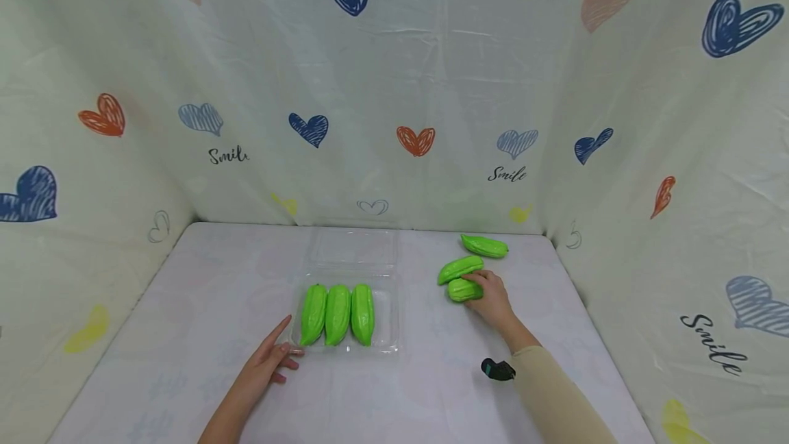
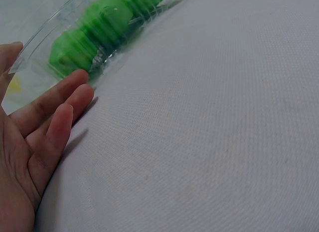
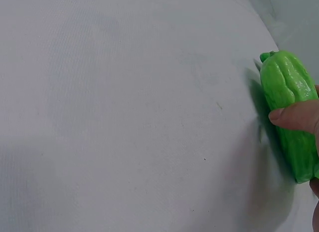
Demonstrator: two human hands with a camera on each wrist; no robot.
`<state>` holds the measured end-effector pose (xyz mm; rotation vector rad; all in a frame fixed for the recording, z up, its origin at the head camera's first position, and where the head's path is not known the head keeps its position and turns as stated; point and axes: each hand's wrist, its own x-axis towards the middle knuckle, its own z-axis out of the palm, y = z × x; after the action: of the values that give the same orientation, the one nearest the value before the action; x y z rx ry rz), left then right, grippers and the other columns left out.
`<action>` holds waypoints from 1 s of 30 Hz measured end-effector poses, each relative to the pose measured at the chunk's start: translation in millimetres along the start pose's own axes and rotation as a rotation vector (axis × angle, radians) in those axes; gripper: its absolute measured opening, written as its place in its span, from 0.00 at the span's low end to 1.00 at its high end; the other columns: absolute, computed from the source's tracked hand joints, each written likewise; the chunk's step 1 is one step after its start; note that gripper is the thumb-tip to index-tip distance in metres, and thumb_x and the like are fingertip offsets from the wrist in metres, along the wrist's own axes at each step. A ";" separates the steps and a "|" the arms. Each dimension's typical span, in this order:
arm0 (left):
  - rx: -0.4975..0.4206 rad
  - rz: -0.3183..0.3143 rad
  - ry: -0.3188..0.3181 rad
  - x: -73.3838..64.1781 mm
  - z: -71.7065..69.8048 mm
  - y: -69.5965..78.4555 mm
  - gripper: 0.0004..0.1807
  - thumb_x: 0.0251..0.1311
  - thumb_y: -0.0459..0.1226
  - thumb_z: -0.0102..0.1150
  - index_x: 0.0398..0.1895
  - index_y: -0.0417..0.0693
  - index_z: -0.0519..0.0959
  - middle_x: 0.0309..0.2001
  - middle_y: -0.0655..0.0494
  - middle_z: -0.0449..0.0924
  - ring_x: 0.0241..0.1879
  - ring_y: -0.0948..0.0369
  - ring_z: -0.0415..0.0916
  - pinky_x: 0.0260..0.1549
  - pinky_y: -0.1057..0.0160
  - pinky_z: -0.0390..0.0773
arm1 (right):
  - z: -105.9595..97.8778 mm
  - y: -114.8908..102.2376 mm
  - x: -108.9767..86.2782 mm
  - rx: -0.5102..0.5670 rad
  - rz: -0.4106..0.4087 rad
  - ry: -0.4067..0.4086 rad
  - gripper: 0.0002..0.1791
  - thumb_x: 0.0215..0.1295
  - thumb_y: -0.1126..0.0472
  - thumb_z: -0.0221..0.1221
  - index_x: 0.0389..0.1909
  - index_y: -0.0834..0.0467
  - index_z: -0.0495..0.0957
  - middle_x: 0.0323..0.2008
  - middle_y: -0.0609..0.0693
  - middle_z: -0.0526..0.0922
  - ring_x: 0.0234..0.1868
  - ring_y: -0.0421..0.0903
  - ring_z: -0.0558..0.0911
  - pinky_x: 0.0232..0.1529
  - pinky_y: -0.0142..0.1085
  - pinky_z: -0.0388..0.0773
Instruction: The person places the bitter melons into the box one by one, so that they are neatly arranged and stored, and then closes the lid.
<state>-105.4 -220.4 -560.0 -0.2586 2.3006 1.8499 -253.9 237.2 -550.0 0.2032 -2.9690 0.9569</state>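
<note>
My right hand (image 1: 491, 299) grips a bright green, ridged bitter melon (image 1: 464, 290), the thumb lying across its side in the right wrist view. Just behind it is a second bitter melon (image 1: 459, 270), and a third bitter melon (image 1: 484, 247) rests farther back. To the left, a clear plastic clamshell box (image 1: 386, 321) holds three more bitter melons (image 1: 337, 315) side by side, leaving bare room at its right side. At the box's front left corner is my left hand (image 1: 261, 370), fingers fairly straight, fingertips right at the rim.
The box's clear lid (image 1: 353, 249) lies folded back toward the rear wall. A small black object (image 1: 497, 369) is beside the right sleeve (image 1: 555, 389). White cloth (image 1: 419, 389) covers the table, and a heart-printed curtain (image 1: 456, 88) stands around its back and sides.
</note>
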 end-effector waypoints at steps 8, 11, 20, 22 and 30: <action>-0.004 -0.001 0.001 -0.4 0.8 0.9 0.29 0.75 0.43 0.45 0.76 0.55 0.55 0.46 0.44 0.83 0.37 0.56 0.80 0.31 0.58 0.77 | -0.5 -0.7 -2.0 0.027 0.021 0.004 0.32 0.48 0.71 0.72 0.58 0.60 0.77 0.60 0.64 0.68 0.65 0.65 0.62 0.63 0.58 0.59; -0.003 0.000 -0.003 -0.6 0.7 1.3 0.29 0.75 0.43 0.45 0.76 0.55 0.55 0.46 0.44 0.83 0.37 0.56 0.80 0.31 0.58 0.77 | -1.7 -0.6 -2.8 0.045 0.025 0.022 0.32 0.48 0.72 0.72 0.58 0.60 0.77 0.60 0.64 0.68 0.65 0.64 0.62 0.63 0.58 0.60; 0.000 0.003 -0.008 0.2 -0.3 -0.3 0.29 0.75 0.43 0.45 0.76 0.57 0.55 0.47 0.44 0.83 0.37 0.56 0.80 0.31 0.58 0.77 | -3.1 -4.7 -8.0 0.124 -0.023 0.069 0.31 0.47 0.72 0.72 0.57 0.61 0.78 0.59 0.64 0.70 0.63 0.65 0.65 0.62 0.58 0.61; 0.002 0.002 -0.008 0.8 -0.5 -1.3 0.29 0.75 0.43 0.45 0.76 0.57 0.55 0.47 0.44 0.83 0.37 0.56 0.80 0.31 0.58 0.77 | -2.9 -7.2 -10.2 0.143 -0.044 0.075 0.31 0.47 0.72 0.72 0.57 0.61 0.78 0.58 0.64 0.71 0.63 0.65 0.66 0.62 0.58 0.61; 0.018 -0.021 -0.004 2.2 -0.7 -2.0 0.30 0.74 0.45 0.46 0.77 0.58 0.54 0.47 0.45 0.83 0.38 0.56 0.80 0.31 0.58 0.78 | -0.5 -22.6 -17.8 0.198 -0.144 0.116 0.31 0.44 0.73 0.73 0.54 0.62 0.79 0.54 0.62 0.74 0.60 0.63 0.68 0.61 0.58 0.62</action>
<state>-107.0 -221.6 -562.2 -0.2744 2.3020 1.8169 -233.3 221.4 -537.5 0.3463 -2.7121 1.1982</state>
